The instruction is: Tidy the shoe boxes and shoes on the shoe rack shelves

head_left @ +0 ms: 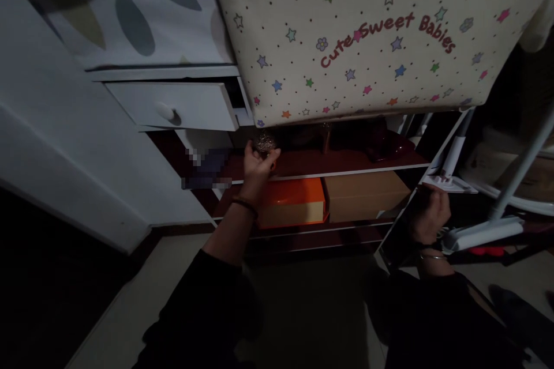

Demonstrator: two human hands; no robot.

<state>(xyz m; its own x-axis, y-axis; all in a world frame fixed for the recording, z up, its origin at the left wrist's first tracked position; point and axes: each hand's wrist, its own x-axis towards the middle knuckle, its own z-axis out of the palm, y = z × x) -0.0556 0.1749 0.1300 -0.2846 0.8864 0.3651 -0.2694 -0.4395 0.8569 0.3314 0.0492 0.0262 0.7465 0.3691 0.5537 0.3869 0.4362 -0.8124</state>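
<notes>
At the upper shelf (298, 168), my left hand (258, 166) reaches in with thumb and fingers curled round a shiny, textured, brownish round thing (265, 142). Its exact kind is too dark to make out. A small orange patch shows beside my thumb. To the right on the same shelf are a thin upright brown piece (326, 138) and a dark red glossy object (389, 144). My right hand (435, 213) is beside the right edge of the shelf unit, below a white flat piece (452, 183). Its fingers are curled, and what they hold, if anything, is hidden.
Below, an orange box (294, 196) and a brown cardboard box (366, 193) sit side by side. A cream cloth (367, 69) with stars hangs over the unit's top. Left is a white drawer (168, 106), slightly pulled out; right, a white-headed floor tool (487, 233) leans.
</notes>
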